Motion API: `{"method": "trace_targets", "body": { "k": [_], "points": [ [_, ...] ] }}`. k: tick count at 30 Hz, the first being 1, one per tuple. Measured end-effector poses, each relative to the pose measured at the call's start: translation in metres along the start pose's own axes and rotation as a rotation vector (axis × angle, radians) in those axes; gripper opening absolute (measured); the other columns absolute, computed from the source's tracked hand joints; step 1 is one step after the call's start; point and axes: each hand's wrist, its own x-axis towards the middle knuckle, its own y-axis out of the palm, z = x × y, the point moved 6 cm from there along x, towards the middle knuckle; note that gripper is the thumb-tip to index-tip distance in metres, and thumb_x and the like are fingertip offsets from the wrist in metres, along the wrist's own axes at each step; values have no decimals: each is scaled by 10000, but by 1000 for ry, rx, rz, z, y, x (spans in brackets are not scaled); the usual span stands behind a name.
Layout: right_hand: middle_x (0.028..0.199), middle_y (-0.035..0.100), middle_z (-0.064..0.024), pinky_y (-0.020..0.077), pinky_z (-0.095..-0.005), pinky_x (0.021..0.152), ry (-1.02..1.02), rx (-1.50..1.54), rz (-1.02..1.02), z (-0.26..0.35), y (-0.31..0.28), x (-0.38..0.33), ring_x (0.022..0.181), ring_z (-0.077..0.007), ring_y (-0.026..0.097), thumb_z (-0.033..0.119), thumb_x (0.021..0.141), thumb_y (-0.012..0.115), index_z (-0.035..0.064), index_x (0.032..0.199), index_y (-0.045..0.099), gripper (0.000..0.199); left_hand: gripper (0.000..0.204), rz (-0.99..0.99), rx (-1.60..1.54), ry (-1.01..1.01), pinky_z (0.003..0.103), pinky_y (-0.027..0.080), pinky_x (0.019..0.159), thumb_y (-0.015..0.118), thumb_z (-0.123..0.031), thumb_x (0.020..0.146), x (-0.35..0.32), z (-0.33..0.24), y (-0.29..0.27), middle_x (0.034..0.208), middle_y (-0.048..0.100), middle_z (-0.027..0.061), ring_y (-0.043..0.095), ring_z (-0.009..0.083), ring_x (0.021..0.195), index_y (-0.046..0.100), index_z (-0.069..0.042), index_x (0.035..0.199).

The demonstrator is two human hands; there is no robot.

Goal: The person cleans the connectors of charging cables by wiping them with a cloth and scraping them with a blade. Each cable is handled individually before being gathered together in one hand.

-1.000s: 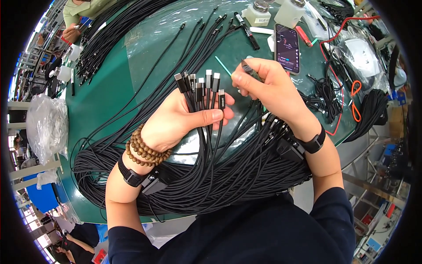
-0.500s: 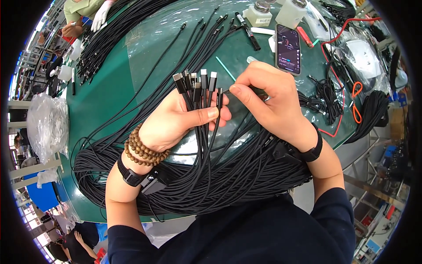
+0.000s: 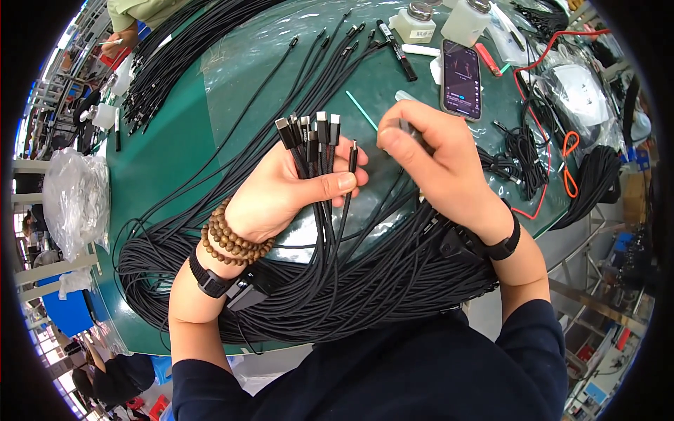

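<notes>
My left hand (image 3: 270, 186) is closed around a fan of black USB cables (image 3: 324, 133), their plug ends standing up above the fingers. Thumb and fingers pinch one cable (image 3: 353, 158) apart from the others, its slim metal tip upward. To the right of that tip, a short gap away, hovers my right hand (image 3: 449, 161). Its fingers are curled and the thumb presses toward the forefinger; a small dark edge shows between them, too hidden to name. A big coil of black cables (image 3: 316, 302) lies below both hands, against my body.
More cable ends (image 3: 323, 42) spread across the green table (image 3: 161, 154). A phone (image 3: 461, 77), a marker (image 3: 397, 49) and jars (image 3: 413, 24) stand at the back right. Plastic bags (image 3: 76, 186) lie at the left edge. Another person's hand (image 3: 119, 43) works at the far left.
My right hand has drawn back slightly right from the pinched cable and its fingers curl more. The pinched cable's tip looks slimmer now. At the far left, the other person's gloved hand has left view.
</notes>
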Motion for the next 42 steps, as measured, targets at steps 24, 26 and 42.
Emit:
{"method": "trace_targets", "body": {
  "k": [24, 26, 42],
  "points": [
    [592, 544, 38, 326, -184, 457, 39, -130, 96, -45, 15, 22, 510, -16, 486, 139, 855, 682, 44, 721, 576, 195, 213, -147, 133, -135, 198, 421, 564, 759, -76, 772, 37, 52, -26, 792, 638, 7, 549, 59, 653, 609, -34, 917],
    [568, 526, 43, 321, -188, 443, 48, -120, -28, -47, 5, 25, 500, -15, 481, 143, 850, 687, 38, 720, 574, 201, 214, -156, 142, -136, 197, 417, 559, 762, -75, 769, 37, 51, -25, 784, 636, 4, 545, 56, 643, 610, -38, 914],
    [554, 512, 45, 305, -206, 439, 152, -175, 115, -53, -6, 24, 498, -20, 444, 171, 832, 704, 35, 741, 586, 202, 194, -125, 106, -160, 202, 423, 589, 744, -65, 781, 37, 52, -24, 800, 642, 12, 565, 64, 695, 618, -33, 926]
  ]
}}
